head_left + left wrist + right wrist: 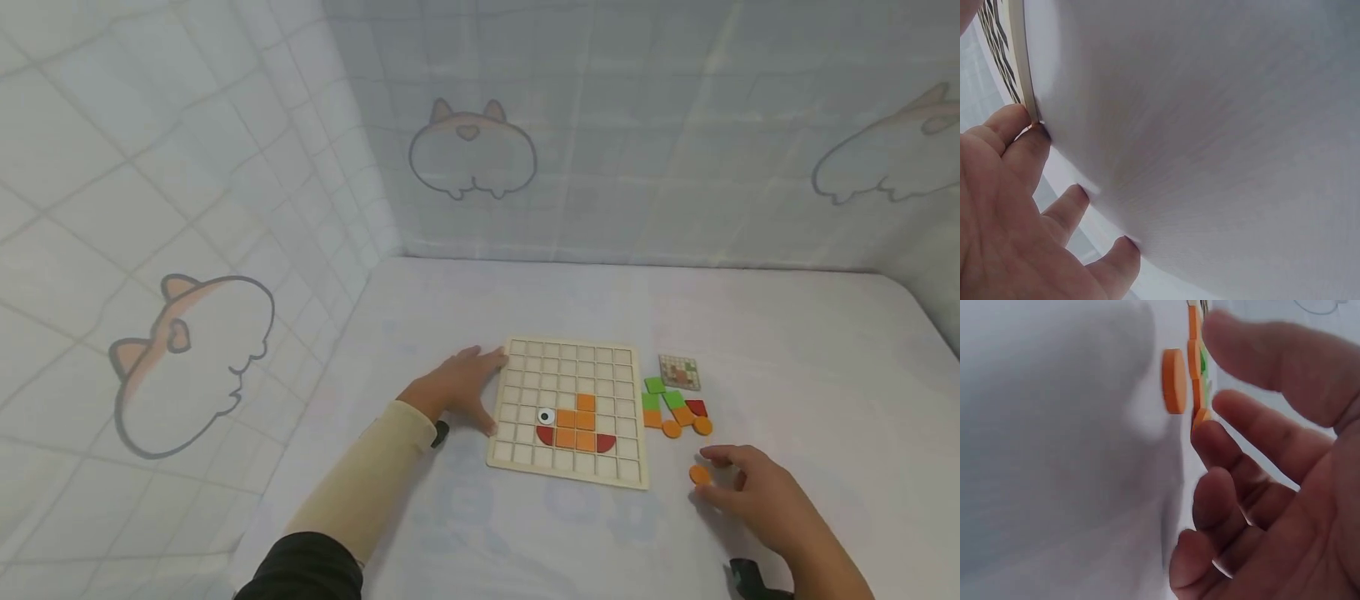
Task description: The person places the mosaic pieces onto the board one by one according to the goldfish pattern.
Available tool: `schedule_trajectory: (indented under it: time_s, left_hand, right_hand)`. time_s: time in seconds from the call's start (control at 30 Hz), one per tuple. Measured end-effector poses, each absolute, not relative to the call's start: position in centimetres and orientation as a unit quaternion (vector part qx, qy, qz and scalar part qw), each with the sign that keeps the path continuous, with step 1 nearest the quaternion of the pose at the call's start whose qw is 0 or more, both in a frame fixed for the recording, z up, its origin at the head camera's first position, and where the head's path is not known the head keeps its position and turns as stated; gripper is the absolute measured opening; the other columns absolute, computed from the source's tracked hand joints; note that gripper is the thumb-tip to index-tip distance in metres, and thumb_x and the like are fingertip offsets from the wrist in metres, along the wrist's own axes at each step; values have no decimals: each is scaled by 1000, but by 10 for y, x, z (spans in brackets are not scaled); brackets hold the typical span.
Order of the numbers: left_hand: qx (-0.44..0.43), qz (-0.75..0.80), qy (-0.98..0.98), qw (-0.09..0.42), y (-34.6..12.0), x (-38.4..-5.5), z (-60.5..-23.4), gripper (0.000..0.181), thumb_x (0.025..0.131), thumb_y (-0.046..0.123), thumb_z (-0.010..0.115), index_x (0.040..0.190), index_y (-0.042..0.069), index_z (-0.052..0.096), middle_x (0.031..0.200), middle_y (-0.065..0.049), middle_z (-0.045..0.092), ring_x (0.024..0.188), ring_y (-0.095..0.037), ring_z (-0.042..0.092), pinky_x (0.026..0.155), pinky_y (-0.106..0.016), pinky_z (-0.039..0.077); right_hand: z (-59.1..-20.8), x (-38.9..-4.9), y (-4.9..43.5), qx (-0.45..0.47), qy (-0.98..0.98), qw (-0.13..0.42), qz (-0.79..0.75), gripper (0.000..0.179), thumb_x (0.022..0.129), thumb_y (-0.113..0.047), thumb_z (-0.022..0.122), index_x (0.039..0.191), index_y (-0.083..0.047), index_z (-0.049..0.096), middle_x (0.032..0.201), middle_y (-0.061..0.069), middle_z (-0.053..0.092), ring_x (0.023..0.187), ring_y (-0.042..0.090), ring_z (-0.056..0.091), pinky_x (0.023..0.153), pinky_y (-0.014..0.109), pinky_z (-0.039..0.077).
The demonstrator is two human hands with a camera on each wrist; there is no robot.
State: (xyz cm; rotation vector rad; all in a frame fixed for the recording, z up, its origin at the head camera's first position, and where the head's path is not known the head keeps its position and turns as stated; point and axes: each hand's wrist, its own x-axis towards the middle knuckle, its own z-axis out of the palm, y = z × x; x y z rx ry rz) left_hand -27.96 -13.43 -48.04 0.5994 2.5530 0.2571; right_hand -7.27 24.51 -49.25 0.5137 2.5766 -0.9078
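Note:
My left hand rests at the left edge of a pale wooden grid board, its fingers spread and touching the edge. In the left wrist view the fingertips meet the board's side. On the board lie orange squares, a white eye tile and two red rounded pieces. My right hand hovers over the table with thumb and fingers apart. Close by its fingertips is a loose orange disc; the right wrist view shows the disc apart from the fingers.
Right of the board lie a green square, green and orange tiles, more orange discs and a red piece. Behind them is a small pattern card. White fabric walls with cartoon drawings enclose the white table.

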Motion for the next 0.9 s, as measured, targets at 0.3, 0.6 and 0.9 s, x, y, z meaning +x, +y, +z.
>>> schedule_trajectory:
  time_s: [0.3, 0.6, 0.9]
  left_hand:
    - [228, 93, 936, 251, -137, -282, -482, 126, 59, 52, 96, 161, 36, 26, 170, 16, 17, 160, -24, 7, 126, -54, 21]
    - [233, 89, 937, 246, -135, -283, -484, 126, 58, 52, 96, 161, 36, 27, 170, 16, 18, 160, -24, 8, 127, -53, 21]
    - [240, 91, 935, 245, -137, -285, -487, 127, 57, 54, 97, 161, 35, 27, 170, 17, 17, 160, -25, 8, 127, -52, 20]
  right_hand:
    - [-499, -75, 233, 150, 931, 165, -288, 48, 81, -30, 84, 121, -6, 72, 120, 17, 66, 97, 26, 55, 81, 44, 53]
    - [-492, -85, 214, 115, 943, 149, -274, 32, 82, -24, 81, 108, -7, 73, 110, 9, 68, 92, 24, 56, 82, 47, 56]
    - [-476, -116, 142, 2, 951, 71, -301, 24, 85, -21, 80, 109, -18, 77, 107, -3, 69, 94, 18, 59, 83, 39, 56]
